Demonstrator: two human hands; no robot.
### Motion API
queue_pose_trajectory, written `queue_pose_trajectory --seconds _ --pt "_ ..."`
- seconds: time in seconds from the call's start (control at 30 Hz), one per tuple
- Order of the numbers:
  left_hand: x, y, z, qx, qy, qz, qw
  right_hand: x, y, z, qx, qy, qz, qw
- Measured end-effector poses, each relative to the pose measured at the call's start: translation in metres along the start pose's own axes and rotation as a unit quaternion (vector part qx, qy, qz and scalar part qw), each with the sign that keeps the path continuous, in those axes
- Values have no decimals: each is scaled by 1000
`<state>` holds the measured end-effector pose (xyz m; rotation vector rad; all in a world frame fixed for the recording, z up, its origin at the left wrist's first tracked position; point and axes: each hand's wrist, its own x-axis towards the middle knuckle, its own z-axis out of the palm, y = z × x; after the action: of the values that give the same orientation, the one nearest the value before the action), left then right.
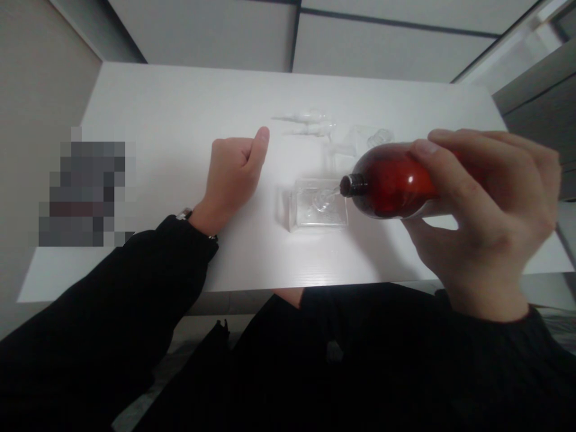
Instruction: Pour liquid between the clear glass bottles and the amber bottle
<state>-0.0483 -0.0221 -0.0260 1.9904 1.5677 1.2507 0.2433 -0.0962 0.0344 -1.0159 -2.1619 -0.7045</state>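
Observation:
My right hand (490, 198) is wrapped around a red-brown bottle (400, 180), tipped so its uncapped, dark threaded neck points left. Clear liquid streams from the mouth into a transparent rectangular container (294, 210) below, rippling the surface inside. My left hand (236, 174) is curled into a fist to the left of the container, thumb uppermost and touching nothing outside it. Whether the fist encloses something is hidden. Behind the container lie two clear pipettes or droppers (310, 117), too faint to identify surely.
A small clear container (342, 157) and a clear round piece (380, 138) stand behind the bottle. A pixelated dark patch (85, 195) covers the table's left side. The white table (180, 90) meets pale panels (216, 30) at the back; its front edge is near my body.

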Motion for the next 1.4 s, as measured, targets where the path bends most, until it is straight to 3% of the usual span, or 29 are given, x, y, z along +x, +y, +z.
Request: queue_pose_trajectory --seconds 0.87,1.1,1.4 --pt "0 2 -1 13 -8 -7 1000 -1 1 2 -6 10 3 1000" --pt "1 2 -1 6 -11 -12 1000 0 4 -4 14 -24 -11 1000" --pt "3 -12 -2 -25 -5 37 999 2 -7 -9 96 -46 73 992"
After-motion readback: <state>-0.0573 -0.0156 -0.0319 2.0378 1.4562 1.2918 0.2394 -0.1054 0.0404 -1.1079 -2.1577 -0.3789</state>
